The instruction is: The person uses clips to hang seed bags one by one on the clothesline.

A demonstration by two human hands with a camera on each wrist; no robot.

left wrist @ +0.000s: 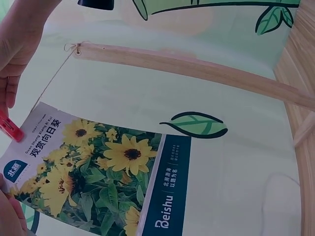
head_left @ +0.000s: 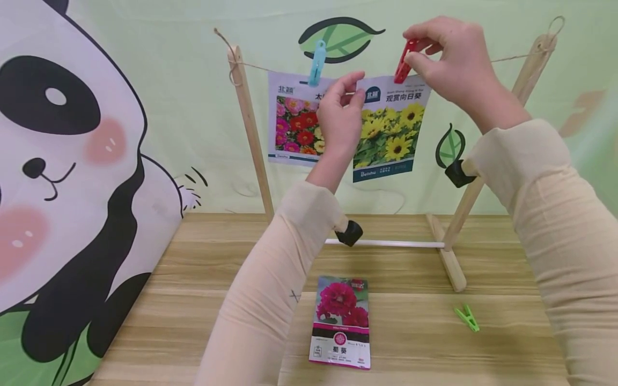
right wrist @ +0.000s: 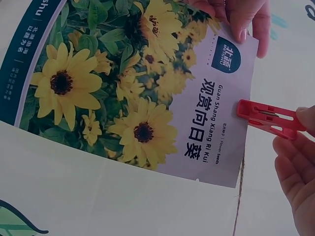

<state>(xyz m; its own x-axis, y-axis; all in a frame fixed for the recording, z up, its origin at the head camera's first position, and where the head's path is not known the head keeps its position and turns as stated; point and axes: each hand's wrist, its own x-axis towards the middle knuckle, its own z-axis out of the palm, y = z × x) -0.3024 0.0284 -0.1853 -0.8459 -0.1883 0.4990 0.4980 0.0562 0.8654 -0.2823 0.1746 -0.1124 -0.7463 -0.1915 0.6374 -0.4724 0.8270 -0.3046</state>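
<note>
My right hand [head_left: 456, 61] pinches a red clothespin [head_left: 404, 63] between thumb and fingers. In the right wrist view the tip of this clothespin [right wrist: 268, 118] overlaps the top edge of a sunflower seed packet [right wrist: 142, 93], right at the string. My left hand [head_left: 341, 115] pinches that packet's upper left corner, its thumb in front. Yellow flowers and a dark lower band show on the packet [head_left: 388, 134]. Left of it a second seed packet [head_left: 294, 126], with pink and red flowers, hangs from the string under a light blue clothespin [head_left: 317, 63]; my left hand partly covers it.
The string [head_left: 514, 58] runs between two wooden posts [head_left: 251, 128] of a stand with a white crossbar [head_left: 396, 244]. On the wooden table [head_left: 217, 321] lie a magenta-flower seed packet [head_left: 339, 321] and a green clothespin [head_left: 467, 318]. A panda-print cloth [head_left: 159, 193] stands behind.
</note>
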